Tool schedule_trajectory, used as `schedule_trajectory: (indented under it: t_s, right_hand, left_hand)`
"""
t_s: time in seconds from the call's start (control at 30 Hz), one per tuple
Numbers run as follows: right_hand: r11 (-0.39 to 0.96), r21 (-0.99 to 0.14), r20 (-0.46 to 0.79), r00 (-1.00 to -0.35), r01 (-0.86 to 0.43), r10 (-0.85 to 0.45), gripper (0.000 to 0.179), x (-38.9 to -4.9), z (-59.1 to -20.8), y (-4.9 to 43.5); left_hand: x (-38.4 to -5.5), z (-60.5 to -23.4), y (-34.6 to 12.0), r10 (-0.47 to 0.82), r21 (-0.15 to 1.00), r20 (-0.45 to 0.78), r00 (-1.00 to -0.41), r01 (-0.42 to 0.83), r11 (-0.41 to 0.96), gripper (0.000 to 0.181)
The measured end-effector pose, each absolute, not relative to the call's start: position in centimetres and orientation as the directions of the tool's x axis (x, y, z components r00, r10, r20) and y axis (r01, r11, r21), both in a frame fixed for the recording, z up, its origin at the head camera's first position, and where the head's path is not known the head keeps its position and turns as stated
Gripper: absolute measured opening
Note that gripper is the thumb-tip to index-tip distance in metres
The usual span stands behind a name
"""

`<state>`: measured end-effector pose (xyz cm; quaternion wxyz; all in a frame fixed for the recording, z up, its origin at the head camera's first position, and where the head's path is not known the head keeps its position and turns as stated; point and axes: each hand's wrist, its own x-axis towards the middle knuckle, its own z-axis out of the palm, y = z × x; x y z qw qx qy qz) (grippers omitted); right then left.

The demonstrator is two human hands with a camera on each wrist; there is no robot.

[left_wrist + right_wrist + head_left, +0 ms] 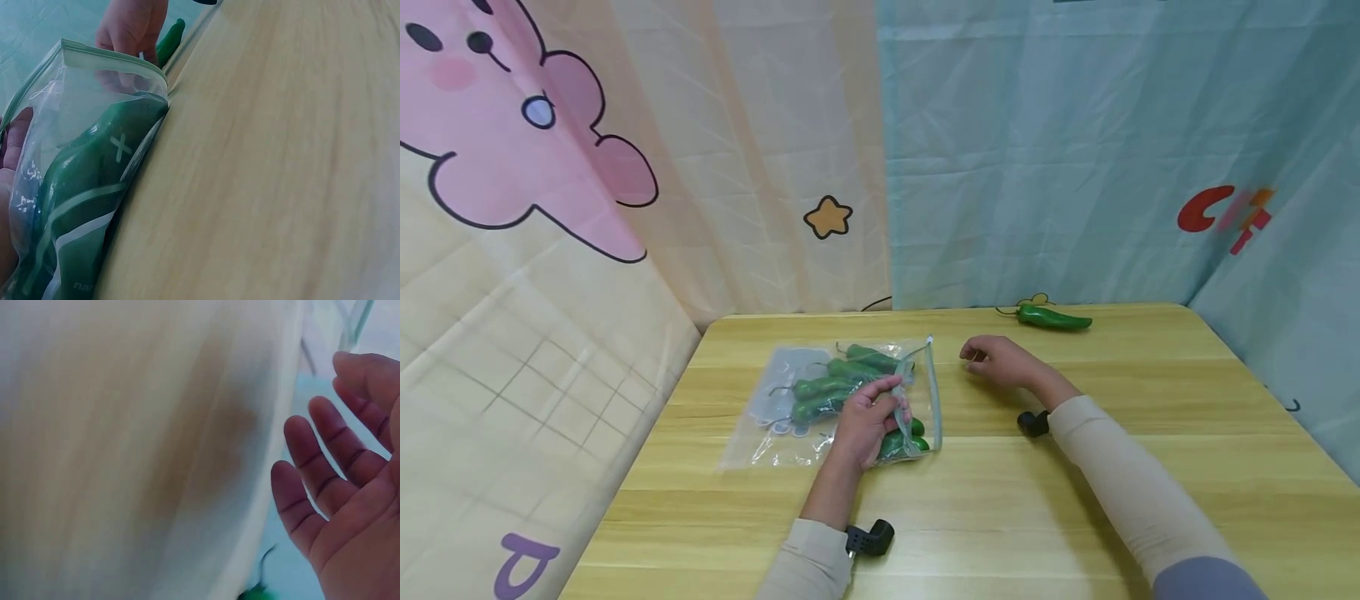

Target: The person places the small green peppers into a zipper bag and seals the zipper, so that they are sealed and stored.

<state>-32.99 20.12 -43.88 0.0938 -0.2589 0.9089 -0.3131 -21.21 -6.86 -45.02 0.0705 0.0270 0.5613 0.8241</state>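
A clear zip bag (935,408) lies on its side on the table, its mouth facing right and held apart. Several green peppers (820,387) fill it, some with thin curved stems. My left hand (863,423) pinches the near side of the bag's mouth between thumb and fingers. In the left wrist view, a large green pepper (75,162) shows through the printed plastic. To the right of the mouth, my right hand (1003,362) hovers over the table with loosely bent fingers and nothing in them. Beyond it, one green pepper (1052,317) lies outside the bag.
The wooden table (985,517) ends at a back edge, close behind the loose pepper. Patterned curtains (1037,150) hang behind it and along both sides. Each wrist wears a small black camera (872,538).
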Motion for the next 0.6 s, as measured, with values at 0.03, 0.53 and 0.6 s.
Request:
schedule_trajectory:
  t_s: [0.03, 0.53, 0.6]
  right_hand:
    - [0.672, -0.62, -0.005, -0.855, -0.404, -0.519, 0.016, -33.3, -44.1, 20.7]
    - [0.794, -0.463, 0.03, -0.903, -0.393, -0.43, 0.029, -34.5, -42.7, 28.3]
    - [0.808, -0.447, 0.032, -0.909, -0.384, -0.415, 0.032, -34.6, -41.9, 28.9]
  left_hand:
    - [-21.2, -45.0, -6.9, 0.147, 0.929, -0.035, -0.989, -0.087, -0.36, 0.039]
    - [-21.2, -45.1, -7.0, 0.164, 0.93, -0.026, -0.986, -0.084, -0.359, 0.043]
    - [-21.2, -44.9, -7.0, 0.163, 0.93, -0.026, -0.986, -0.083, -0.357, 0.043]
